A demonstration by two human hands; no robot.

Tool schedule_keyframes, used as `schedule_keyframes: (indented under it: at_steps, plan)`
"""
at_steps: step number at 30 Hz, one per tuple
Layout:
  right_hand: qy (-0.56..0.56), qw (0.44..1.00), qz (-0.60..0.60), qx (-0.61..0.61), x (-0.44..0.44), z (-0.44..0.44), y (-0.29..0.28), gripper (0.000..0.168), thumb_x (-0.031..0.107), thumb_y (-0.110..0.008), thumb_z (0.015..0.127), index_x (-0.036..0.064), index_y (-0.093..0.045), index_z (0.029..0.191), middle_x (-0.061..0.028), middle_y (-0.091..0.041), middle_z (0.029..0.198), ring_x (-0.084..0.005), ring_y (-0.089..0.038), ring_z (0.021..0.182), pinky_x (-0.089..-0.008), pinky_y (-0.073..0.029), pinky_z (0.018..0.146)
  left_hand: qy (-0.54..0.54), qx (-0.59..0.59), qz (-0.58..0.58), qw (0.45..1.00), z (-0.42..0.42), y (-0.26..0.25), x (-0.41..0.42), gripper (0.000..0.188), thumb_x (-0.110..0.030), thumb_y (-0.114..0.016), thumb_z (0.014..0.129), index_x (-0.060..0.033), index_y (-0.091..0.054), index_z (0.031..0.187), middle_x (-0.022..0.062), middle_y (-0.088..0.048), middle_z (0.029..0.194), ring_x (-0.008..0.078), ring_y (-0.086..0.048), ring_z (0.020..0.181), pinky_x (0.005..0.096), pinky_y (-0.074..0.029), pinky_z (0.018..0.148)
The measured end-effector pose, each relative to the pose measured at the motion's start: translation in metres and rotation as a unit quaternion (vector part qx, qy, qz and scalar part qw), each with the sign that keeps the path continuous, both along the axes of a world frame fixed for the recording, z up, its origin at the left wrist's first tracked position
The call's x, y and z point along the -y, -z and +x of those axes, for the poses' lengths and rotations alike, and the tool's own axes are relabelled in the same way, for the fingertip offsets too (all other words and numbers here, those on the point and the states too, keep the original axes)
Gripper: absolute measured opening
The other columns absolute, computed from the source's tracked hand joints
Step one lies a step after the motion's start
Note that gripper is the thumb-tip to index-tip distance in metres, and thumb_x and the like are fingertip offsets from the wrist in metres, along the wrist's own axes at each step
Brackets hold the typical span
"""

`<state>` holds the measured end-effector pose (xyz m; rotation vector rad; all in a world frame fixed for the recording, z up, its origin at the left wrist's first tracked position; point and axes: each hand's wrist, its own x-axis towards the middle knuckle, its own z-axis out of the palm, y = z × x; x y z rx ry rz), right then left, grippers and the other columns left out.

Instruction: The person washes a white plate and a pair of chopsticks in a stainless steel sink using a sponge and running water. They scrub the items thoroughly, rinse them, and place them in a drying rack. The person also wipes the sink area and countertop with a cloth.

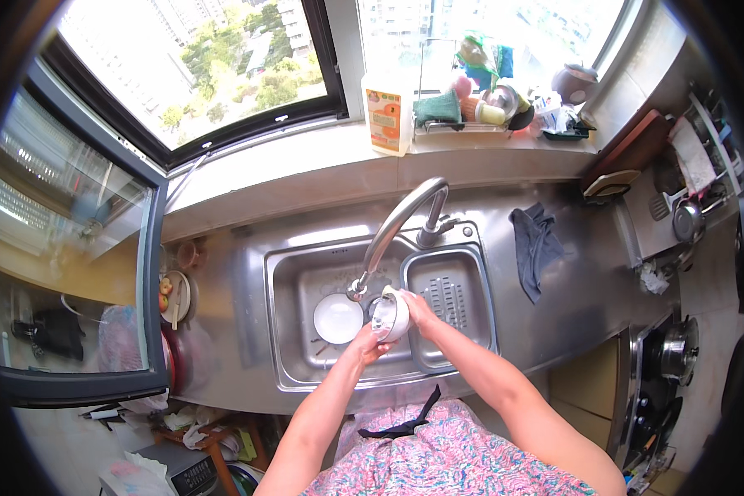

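Both hands hold a white bowl (399, 317) over the steel sink (291, 366), tilted with its opening towards the left. My left hand (371, 346) grips the near lower side of the rim. At the upper right of the same bowl, my right hand (416, 310) has its fingers around the side. A small pale yellow thing (389, 290) shows at the bowl's upper edge by the right fingers; I cannot tell what it is. The curved faucet (397, 229) ends just above and left of the bowl. On the sink floor lies a white plate or shallow bowl (338, 318).
A slotted steel drain basket (449, 359) fills the sink's right side. On the counter lies a dark grey cloth (535, 245). An open window sash (155, 297) overhangs the left counter, near a plate with fruit and a knife (183, 297). A large bottle (385, 118) stands on the sill.
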<state>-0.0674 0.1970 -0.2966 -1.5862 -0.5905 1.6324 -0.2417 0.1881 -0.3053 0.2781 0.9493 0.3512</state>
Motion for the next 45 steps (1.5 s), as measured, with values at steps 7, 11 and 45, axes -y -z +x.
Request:
schedule_keyframes:
  at_steps: [7, 11, 45]
  plan:
    - [-0.131, 0.986, -0.004, 0.106, -0.004, 0.026, -0.034, 0.042, 0.038, -0.044, 0.094, 0.004, -0.067, 0.102, -0.0100, -0.067, 0.090, -0.0231, -0.063, 0.089, -0.0402, -0.047, 0.074, -0.205, -0.123, 0.078, 0.968, 0.042, -0.002, -0.020, 0.023, -0.009, -0.045, 0.098, -0.0023, -0.054, 0.118, 0.0145, -0.065, 0.098, 0.0247, -0.068, 0.072, 0.0342, -0.060, 0.052]
    - [-0.190, 0.902, 0.039, 0.385, -0.045, 0.089, -0.001, 0.055, 0.048, -0.040, 0.093, 0.001, -0.067, 0.106, -0.0251, -0.065, 0.108, -0.0433, -0.060, 0.105, -0.0476, -0.046, 0.092, -0.197, -0.173, 0.150, 0.953, 0.035, 0.032, -0.048, 0.028, -0.001, -0.041, 0.095, -0.0034, -0.052, 0.121, 0.0146, -0.064, 0.105, 0.0290, -0.069, 0.087, 0.0429, -0.063, 0.058]
    - [-0.238, 0.956, 0.167, 0.044, -0.073, -0.033, 0.003, 0.047, 0.010, -0.057, 0.089, 0.013, -0.054, 0.136, -0.0102, -0.062, 0.125, -0.0190, -0.055, 0.117, -0.0325, -0.042, 0.101, -0.126, -0.218, 0.060, 0.966, -0.016, -0.004, -0.079, 0.028, -0.025, -0.063, 0.089, -0.0126, -0.054, 0.112, 0.0060, -0.062, 0.095, 0.0251, -0.067, 0.081, 0.0410, -0.063, 0.060]
